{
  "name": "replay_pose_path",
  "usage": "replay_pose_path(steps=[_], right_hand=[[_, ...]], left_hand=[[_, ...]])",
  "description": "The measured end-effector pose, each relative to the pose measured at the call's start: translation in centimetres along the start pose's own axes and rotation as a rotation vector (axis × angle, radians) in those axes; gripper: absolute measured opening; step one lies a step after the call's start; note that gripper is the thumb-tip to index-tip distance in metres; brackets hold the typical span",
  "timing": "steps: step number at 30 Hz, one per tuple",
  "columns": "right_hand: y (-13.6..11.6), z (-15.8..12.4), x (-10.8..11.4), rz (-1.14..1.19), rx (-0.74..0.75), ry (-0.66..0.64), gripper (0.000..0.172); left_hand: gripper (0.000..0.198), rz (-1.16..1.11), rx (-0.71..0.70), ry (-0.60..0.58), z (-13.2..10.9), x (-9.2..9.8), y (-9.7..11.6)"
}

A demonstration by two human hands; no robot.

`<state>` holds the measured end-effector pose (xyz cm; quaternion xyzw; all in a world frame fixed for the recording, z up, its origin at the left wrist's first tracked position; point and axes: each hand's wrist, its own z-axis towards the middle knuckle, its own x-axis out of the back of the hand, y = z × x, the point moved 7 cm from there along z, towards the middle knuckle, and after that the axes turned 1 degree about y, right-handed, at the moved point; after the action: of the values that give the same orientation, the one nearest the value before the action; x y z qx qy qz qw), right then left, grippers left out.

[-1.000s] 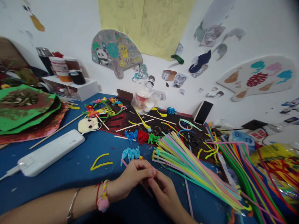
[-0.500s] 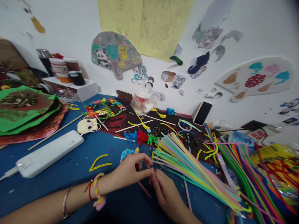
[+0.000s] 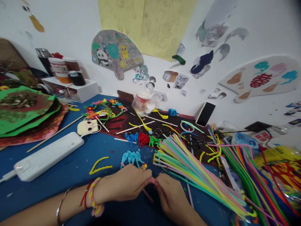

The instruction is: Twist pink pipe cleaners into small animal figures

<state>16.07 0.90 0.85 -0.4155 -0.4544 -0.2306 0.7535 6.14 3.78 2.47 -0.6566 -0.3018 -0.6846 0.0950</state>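
Between my two hands a pink pipe cleaner is pinched, only a short piece of it showing at the fingertips. My left hand is closed on one side of it, with a pink strand hanging below. My right hand grips the other side, thumb and fingers pressed together. Just behind my left hand lies a light blue twisted pipe cleaner piece. A bent yellow pipe cleaner rests on the blue table to the left.
A fan of pastel pipe cleaners spreads at the right, beside a darker-coloured bundle. Blue, red and green twisted pieces sit behind. A white power strip lies left; a phone leans on the wall.
My left hand has rolled over and lowered, its raised fingers now curled closed by the pink pipe cleaner. More of the light blue piece shows behind it.
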Motion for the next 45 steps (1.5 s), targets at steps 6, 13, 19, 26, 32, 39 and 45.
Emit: replay_pose_path(steps=[6,13,19,26,32,39,45], right_hand=[[-0.1,0.0,0.3,0.009,0.009,0.005,0.024],[-1.0,-0.2,0.1,-0.204,0.208,-0.006,0.022],[-1.6,0.3,1.9,-0.197,0.363,-0.028,0.022],[7.4,2.5,9.6,-0.533,-0.271,-0.023,0.031],[19.1,2.7,11.4,-0.578,-0.777,-0.254,0.033],[24.4,0.5,10.6,-0.496,-1.0,-0.333,0.057],[25.6,-1.1,11.6,-0.51,-1.109,-0.302,0.039]], left_hand=[[0.015,0.031,-0.035,0.037,0.1,-0.2,0.3],[0.028,-0.408,-0.007,-0.039,0.0,-0.4,0.1],[0.035,-1.052,0.094,-0.271,0.0,-1.6,0.5],[0.041,-1.386,0.251,-0.152,1.1,-3.2,-1.0],[0.032,-1.584,0.228,-0.034,1.2,-3.3,-1.4],[0.036,-1.525,0.287,0.081,1.1,-3.2,-2.3],[0.034,-1.5,0.29,0.086,0.8,-2.4,-2.0]])
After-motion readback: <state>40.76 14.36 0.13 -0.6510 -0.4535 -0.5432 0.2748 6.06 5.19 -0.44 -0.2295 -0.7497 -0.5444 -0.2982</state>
